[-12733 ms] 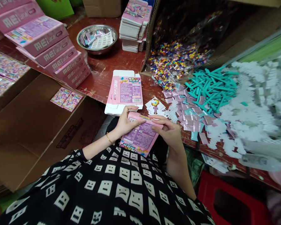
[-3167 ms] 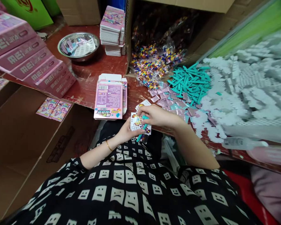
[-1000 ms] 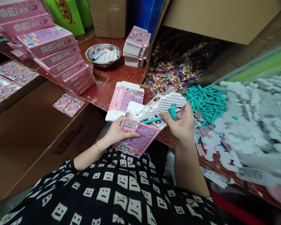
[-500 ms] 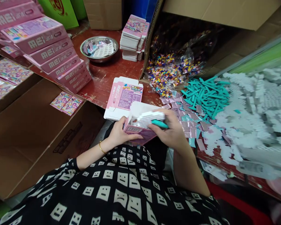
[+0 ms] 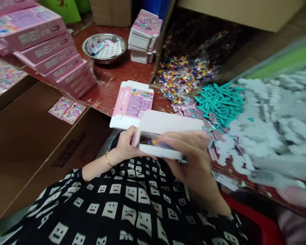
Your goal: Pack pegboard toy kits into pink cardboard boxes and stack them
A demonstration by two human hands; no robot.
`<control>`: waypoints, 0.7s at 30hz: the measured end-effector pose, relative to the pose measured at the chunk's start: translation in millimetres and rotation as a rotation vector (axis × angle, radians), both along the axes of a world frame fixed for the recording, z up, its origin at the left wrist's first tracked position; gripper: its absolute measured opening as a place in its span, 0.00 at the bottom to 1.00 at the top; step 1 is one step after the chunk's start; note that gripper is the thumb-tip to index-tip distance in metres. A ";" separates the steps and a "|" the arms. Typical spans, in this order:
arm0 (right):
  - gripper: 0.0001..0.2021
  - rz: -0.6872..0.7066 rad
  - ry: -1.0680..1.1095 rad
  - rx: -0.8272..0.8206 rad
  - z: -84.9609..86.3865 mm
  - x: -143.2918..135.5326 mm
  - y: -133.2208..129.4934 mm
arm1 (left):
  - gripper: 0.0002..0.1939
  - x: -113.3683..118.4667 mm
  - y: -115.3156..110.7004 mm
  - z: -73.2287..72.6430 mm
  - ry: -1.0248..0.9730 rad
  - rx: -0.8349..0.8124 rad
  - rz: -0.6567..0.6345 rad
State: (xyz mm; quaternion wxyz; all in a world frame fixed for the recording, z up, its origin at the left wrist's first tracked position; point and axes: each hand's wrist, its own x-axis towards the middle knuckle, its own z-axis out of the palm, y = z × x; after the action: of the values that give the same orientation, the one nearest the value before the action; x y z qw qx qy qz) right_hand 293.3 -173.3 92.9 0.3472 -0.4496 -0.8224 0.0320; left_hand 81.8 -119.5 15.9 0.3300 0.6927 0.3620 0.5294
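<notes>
My left hand is closed on the left end of a small pink-and-white cardboard box, which is tilted with its opening toward me. Its white lid flap stands up behind the opening. Inside, a dark gap with a bit of yellow and orange shows; most of the contents are hidden. My right hand, blurred by motion, wraps the right end of this box, its fingers lying across the opening. Behind the box, a flattened pink carton rests on the red table.
Right of the box lie teal plastic sticks, small lilac sachets and white perforated pieces. Bags of coloured beads spill from a large carton. A metal bowl, stacked pink boxes and an open brown carton stand leftward.
My right hand has moved over the box opening, and the white pieces and teal stick it held no longer show. The box has turned, with its flap now spread wide behind it.
</notes>
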 end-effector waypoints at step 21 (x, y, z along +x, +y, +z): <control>0.11 -1.111 0.842 -0.060 -165.2 172.7 -5.1 | 0.21 -27.4 -7.4 -48.9 -0.060 -0.379 0.283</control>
State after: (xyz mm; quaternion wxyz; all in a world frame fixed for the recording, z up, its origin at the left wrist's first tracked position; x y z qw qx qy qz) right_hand 466.0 -178.4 -72.4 0.5888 -0.7624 -0.2648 0.0438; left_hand 54.4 -126.8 -33.0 0.3874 0.5448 0.5383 0.5132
